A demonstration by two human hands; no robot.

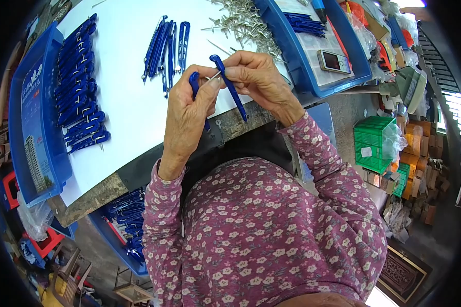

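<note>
My left hand (187,115) grips a short blue plastic piece (194,82) with a thin metal pin (214,76) sticking out toward the right. Held in my right hand (258,79) is a long blue plastic strip (229,87), its upper end pinched between the fingers and its lower end hanging down over the table edge. The pin's tip meets the strip near its top. Both hands hover above the white table (128,110), close to its front edge.
A loose group of blue strips (165,46) lies on the table beyond my hands. Metal pins (243,23) are piled at the back. A row of assembled blue pieces (79,87) lines the blue tray (33,117) at left. A blue bin (322,61) at right holds a phone (334,61).
</note>
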